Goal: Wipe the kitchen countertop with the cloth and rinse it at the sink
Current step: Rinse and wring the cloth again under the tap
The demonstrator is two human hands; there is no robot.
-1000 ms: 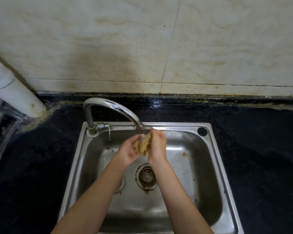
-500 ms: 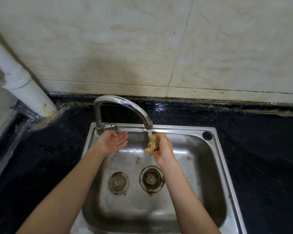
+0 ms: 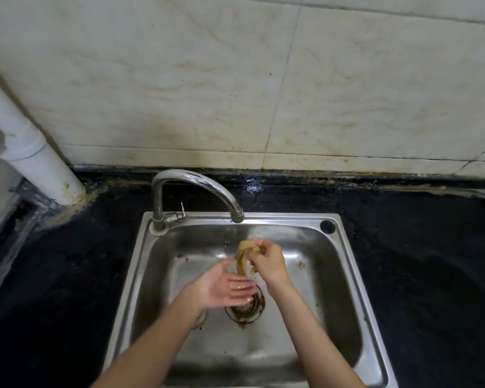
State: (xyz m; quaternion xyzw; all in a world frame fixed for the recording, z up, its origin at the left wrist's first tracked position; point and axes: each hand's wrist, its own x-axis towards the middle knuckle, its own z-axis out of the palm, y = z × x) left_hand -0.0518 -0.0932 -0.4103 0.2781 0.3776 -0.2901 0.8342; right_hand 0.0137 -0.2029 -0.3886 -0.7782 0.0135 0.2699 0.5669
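A wet yellowish cloth [image 3: 244, 257] hangs twisted over the steel sink [image 3: 345, 278], below the spout of the curved tap [image 3: 196, 186]. My right hand [image 3: 269, 263] grips the cloth's upper end with curled fingers. My left hand [image 3: 224, 288] is held flat, palm up, fingers straight and wet, just under the cloth's lower end, above the drain strainer [image 3: 247, 309]. No water stream shows at the spout. The black countertop [image 3: 420, 261] surrounds the sink.
A white pipe [image 3: 31, 152] runs down to the counter at the back left. Stained pale wall tiles [image 3: 235, 79] stand behind the counter. A black plug hole cover [image 3: 327, 226] sits on the sink rim's back right corner.
My left hand came away from the tap handle and moved down under the cloth, palm up. My right hand lowered the cloth from the spout, and it now hangs longer.
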